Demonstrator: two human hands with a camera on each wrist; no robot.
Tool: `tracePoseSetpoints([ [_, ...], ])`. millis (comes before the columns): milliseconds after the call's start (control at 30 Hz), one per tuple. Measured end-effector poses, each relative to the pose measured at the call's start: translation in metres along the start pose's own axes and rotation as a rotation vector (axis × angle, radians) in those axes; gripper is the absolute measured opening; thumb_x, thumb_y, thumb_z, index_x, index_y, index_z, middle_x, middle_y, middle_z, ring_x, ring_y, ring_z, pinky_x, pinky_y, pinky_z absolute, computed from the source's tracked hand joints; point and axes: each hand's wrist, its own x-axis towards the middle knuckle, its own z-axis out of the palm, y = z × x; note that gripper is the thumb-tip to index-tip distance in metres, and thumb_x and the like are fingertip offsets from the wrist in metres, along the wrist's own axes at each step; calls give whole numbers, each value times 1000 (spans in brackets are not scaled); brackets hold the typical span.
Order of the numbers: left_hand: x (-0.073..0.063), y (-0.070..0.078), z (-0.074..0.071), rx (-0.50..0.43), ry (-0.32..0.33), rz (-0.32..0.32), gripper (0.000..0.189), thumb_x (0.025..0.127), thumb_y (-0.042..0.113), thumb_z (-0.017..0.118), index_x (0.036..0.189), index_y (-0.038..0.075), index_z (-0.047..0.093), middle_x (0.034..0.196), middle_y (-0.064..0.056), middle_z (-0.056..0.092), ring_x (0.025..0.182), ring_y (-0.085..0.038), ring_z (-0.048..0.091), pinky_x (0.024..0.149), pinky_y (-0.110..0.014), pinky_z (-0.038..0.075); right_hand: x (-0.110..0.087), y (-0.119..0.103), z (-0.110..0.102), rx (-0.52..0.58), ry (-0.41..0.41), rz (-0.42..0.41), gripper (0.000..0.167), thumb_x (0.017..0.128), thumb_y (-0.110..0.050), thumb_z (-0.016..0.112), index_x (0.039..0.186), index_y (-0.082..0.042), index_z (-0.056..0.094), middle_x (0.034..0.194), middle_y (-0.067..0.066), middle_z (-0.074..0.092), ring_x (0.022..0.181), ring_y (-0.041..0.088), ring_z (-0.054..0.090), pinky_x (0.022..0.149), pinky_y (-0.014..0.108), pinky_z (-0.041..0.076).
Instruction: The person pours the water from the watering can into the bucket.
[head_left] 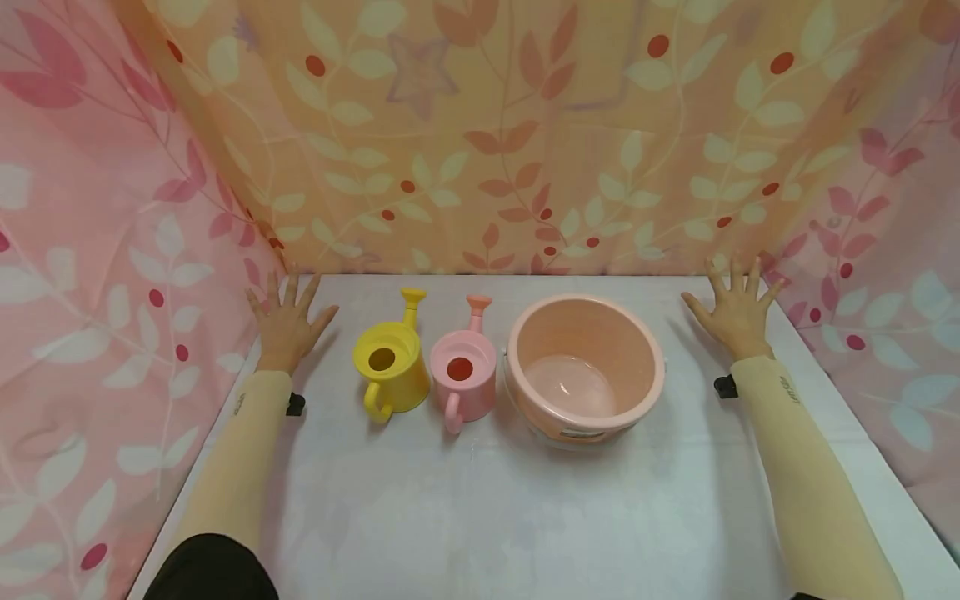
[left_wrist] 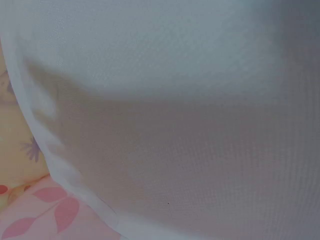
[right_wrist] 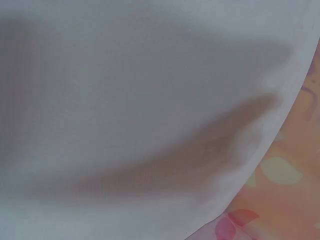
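Observation:
My left hand (head_left: 287,329) is spread with straight fingers near the table's far left corner, holding nothing. On the other side, my right hand (head_left: 737,312) is spread the same way near the far right corner. Between them stand a yellow watering can (head_left: 408,379), nearest the left hand, and a pink watering can (head_left: 471,400) beside it. A light pink bucket (head_left: 517,379) stands upright to the right of the cans, and its inside shows no contents. Both wrist views show only the tabletop, hand shadows and a bit of curtain.
A white-covered table (head_left: 480,517) lies under everything. Patterned curtains (head_left: 480,125) rise behind its far edge and along both sides. The near part of the table holds only my forearms at its left and right.

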Motion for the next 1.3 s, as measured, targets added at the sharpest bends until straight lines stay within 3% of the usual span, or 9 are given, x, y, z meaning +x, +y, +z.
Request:
tracePoseSetpoints([
  [400, 2, 3, 1, 13, 2, 18, 70, 91, 60, 38, 149, 29, 12, 156, -4, -5, 136, -26, -30, 101, -65, -16, -3, 8, -4, -13, -37, 26, 76, 90, -65, 31, 149, -27, 4, 152, 24, -2, 134, 34, -28, 94, 72, -17],
  [633, -3, 9, 4, -23, 9, 58, 70, 91, 63, 34, 149, 27, 17, 156, -2, -8, 138, -30, -23, 99, -65, -18, -7, 9, -8, 78, -76, 22, 75, 91, -63, 29, 149, -24, 3, 152, 22, -10, 135, 35, -26, 94, 74, -13],
  [867, -10, 17, 2, -45, -5, 50, 69, 91, 61, 37, 148, 26, 19, 156, -3, -6, 139, -30, -22, 100, -70, -8, -7, 10, -13, 145, -129, -13, 73, 93, -61, 26, 150, -21, 1, 152, 22, -12, 136, 35, -24, 99, 71, -7],
  [967, -11, 19, -2, -56, -6, 52, 69, 91, 59, 39, 148, 26, 18, 156, -6, 0, 138, -27, -23, 100, -70, -7, -5, 9, -15, 175, -117, -42, 72, 94, -58, 28, 150, -19, 1, 151, 26, -4, 138, 41, -15, 101, 69, -5],
  [1133, -10, 24, -8, -87, 30, 74, 68, 92, 57, 41, 148, 26, 20, 155, -9, 12, 141, -24, -18, 101, -66, -14, -2, 3, -21, 235, -26, -90, 72, 95, -52, 33, 150, -16, 4, 150, 26, 13, 138, 46, 7, 106, 64, 4],
  [1300, -8, 30, -14, -124, 68, 84, 65, 92, 57, 39, 147, 25, 24, 155, -7, 12, 143, -23, -10, 102, -62, -18, -5, -5, -30, 294, 10, -92, 70, 96, -49, 36, 150, -15, 8, 151, 22, 15, 137, 45, 14, 106, 62, 11],
])
